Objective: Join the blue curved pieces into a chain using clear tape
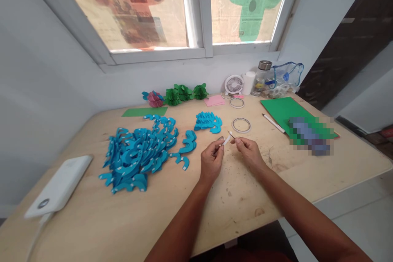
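In front of me, above the table, my left hand (pixel 212 159) pinches a narrow white strip (pixel 227 138), which looks like double-sided tape. A small greyish piece shows at its fingertips; its kind is unclear. My right hand (pixel 248 149) is closed on a thin dark pointed tool (pixel 231 134), whose tip meets the strip's upper end. Beyond the hands lies a roll of tape (pixel 241 125). To the left, a big heap of blue curved paper pieces (pixel 135 155) bears small white patches. Smaller groups of blue pieces (pixel 189 141) and a fanned stack (pixel 208 122) lie nearer my hands.
Along the wall stand green paper shapes (pixel 184 92), a pink one (pixel 155 99), a small fan (pixel 234 84) and a bottle (pixel 261 77). A pen (pixel 273 123) and green sheets (pixel 282 110) lie right. A white power bank (pixel 59 186) with a cable lies left.
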`<state>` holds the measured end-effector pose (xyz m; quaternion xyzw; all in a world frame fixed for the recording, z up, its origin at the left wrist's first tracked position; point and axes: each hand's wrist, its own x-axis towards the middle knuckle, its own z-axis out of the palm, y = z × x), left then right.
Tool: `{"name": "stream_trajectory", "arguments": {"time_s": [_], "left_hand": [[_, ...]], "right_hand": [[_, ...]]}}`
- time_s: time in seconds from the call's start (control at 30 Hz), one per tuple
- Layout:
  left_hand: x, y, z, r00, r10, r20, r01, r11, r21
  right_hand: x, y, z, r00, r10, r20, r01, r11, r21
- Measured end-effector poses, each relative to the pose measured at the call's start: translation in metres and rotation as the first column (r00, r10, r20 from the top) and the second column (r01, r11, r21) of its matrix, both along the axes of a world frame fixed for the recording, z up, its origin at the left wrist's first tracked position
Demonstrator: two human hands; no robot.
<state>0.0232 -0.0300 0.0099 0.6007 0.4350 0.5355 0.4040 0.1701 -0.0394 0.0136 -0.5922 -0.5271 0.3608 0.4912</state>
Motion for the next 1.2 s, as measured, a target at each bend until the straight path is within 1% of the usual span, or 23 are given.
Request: {"name": "stream_trajectory", "arguments": {"time_s": [0.33, 0.43, 0.73, 0.97, 1.2], "left_hand": [[-0.002, 0.005, -0.005, 0.995, 0.051, 0.088, -0.050, 0.999, -0.018], [-0.002, 0.005, -0.007, 0.994, 0.041, 0.099, -0.039, 0.999, -0.022], [-0.001, 0.005, -0.009, 0.996, 0.019, 0.090, -0.016, 1.000, -0.026], [-0.001, 0.005, -0.010, 0.994, 0.013, 0.109, -0.007, 0.998, -0.056], [-0.002, 0.006, -0.011, 0.996, 0.008, 0.089, -0.005, 0.999, -0.033]], "right_hand": [[0.001, 0.000, -0.001, 0.997, 0.063, 0.044, -0.064, 0.998, 0.004], [0.000, 0.000, -0.001, 0.995, 0.087, 0.051, -0.087, 0.996, -0.003], [0.001, 0.000, 0.001, 0.993, 0.103, 0.054, -0.103, 0.995, -0.004], [0.000, -0.001, 0.004, 0.995, 0.057, 0.086, -0.058, 0.998, 0.014], [-0.003, -0.003, 0.003, 0.991, -0.004, 0.131, -0.006, 0.997, 0.073]]}}
